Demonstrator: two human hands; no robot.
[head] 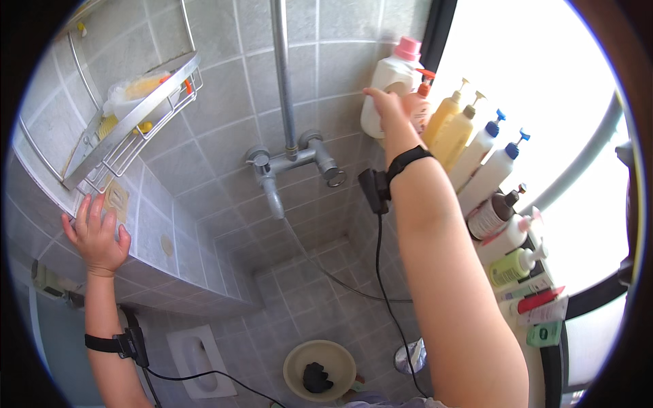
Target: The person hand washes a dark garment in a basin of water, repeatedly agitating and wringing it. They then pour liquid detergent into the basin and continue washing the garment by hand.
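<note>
My right hand reaches to the window ledge and overlaps a large white plastic jug with a pink cap. Some fingers are hidden, so I cannot tell whether it grips the jug or only touches it. Close beside that hand stands a coral pump bottle. With fingers spread, my left hand rests on the edge of the tiled ledge, just below a metal corner shelf. A white tub sits on that shelf. Each forearm carries a black strap with a cabled device.
Yellow pump bottles, blue-topped white pump bottles and squeeze tubes line the window ledge. A shower mixer tap juts from the wall. On the floor are a basin holding dark cloth and a squat toilet.
</note>
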